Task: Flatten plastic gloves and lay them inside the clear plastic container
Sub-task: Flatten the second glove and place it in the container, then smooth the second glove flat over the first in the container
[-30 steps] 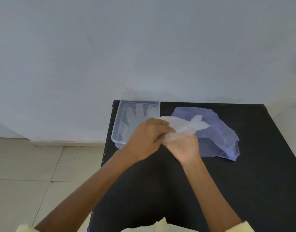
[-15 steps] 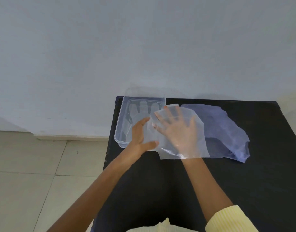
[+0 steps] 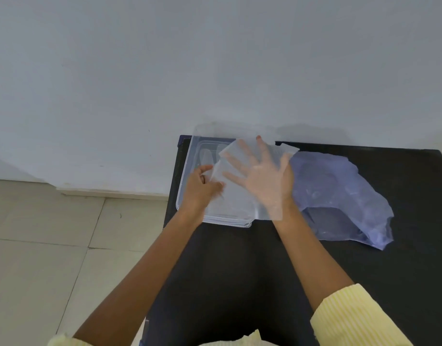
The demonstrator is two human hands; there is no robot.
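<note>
A clear plastic container (image 3: 183, 188) stands at the black table's far left corner, with a flattened glove (image 3: 206, 156) lying inside. A translucent plastic glove (image 3: 236, 198) is spread above the container. My right hand (image 3: 263, 176) is flat with its fingers apart, and it shows whitish through that glove, which covers it. My left hand (image 3: 199, 189) pinches the glove's left edge over the container's left side. Much of the container's inside is hidden by the glove and my hands.
A crumpled bluish plastic sheet (image 3: 339, 196) lies on the black table (image 3: 239, 270) to the right of the container. A white wall rises just behind the table. Tiled floor (image 3: 52, 245) lies beyond the table's left edge.
The glove went from bunched between both hands to spread flat over my right hand. Both hands and the glove have moved left, over the container.
</note>
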